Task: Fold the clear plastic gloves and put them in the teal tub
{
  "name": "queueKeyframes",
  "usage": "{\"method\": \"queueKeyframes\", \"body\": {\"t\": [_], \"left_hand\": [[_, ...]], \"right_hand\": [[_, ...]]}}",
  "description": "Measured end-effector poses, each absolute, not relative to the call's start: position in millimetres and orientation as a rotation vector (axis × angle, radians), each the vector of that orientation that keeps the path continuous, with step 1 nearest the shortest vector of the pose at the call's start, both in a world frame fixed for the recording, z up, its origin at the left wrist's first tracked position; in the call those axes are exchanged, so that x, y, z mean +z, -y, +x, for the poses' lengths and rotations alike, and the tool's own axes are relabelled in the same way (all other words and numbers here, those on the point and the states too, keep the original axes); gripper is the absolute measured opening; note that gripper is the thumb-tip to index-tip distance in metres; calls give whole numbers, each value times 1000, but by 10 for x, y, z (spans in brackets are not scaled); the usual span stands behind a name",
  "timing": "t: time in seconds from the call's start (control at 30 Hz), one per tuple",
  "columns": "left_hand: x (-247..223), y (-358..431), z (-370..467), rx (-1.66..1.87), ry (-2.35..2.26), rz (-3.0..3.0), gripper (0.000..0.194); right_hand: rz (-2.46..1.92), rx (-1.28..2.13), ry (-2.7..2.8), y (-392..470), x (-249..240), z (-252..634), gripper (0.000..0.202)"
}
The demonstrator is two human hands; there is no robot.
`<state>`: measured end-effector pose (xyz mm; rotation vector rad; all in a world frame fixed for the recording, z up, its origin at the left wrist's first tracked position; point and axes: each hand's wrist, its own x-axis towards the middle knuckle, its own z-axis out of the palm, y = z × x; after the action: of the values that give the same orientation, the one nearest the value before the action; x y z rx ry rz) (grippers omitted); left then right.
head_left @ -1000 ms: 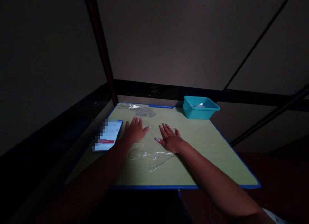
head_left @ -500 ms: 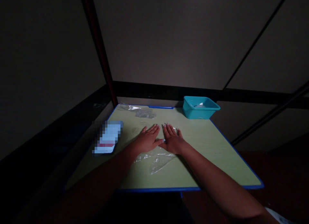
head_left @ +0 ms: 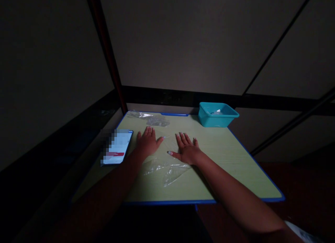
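Note:
A clear plastic bag point(head_left: 176, 172) lies spread on the pale green tabletop point(head_left: 225, 180), its crinkled near end toward me. My right hand point(head_left: 188, 152) rests flat on the bag's right part, fingers spread and thumb pointing left. Farther left, my left hand point(head_left: 148, 141) is pressed flat with its fingers stretched forward and its thumb out to the right. It lies on or beside the bag's left side; the film is too faint there to tell. Neither hand grips anything. Parts of the bag are hidden under the hands.
A phone point(head_left: 119, 147) with a lit, partly blurred screen lies at the table's left side. More clear plastic film point(head_left: 157, 122) lies at the back left. A turquoise basket point(head_left: 216, 121) with something pale inside stands at the back right corner. A wall rises behind.
My left hand has slid left and slightly away from me, leaving a gap between the hands. My right hand has stayed almost in place, its thumb now apart from the left one.

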<state>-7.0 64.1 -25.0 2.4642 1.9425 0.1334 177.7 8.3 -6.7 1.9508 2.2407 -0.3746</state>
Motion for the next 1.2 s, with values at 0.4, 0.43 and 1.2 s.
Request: {"method": "queueKeyframes", "body": {"t": [0.4,0.43,1.2], "left_hand": [[-159,-343,169,241,-987,2794,58],[-176,-342,182,208,-952,2788,58],[-248,-603,-112,92,-2024,2392,72]], "right_hand": [[1972,-288,-2023,-249,15,2085,110],[1967,-286,-2016,-254,7,2080,109],[2018,-379,-1986,-246,5,2091,117]]}}
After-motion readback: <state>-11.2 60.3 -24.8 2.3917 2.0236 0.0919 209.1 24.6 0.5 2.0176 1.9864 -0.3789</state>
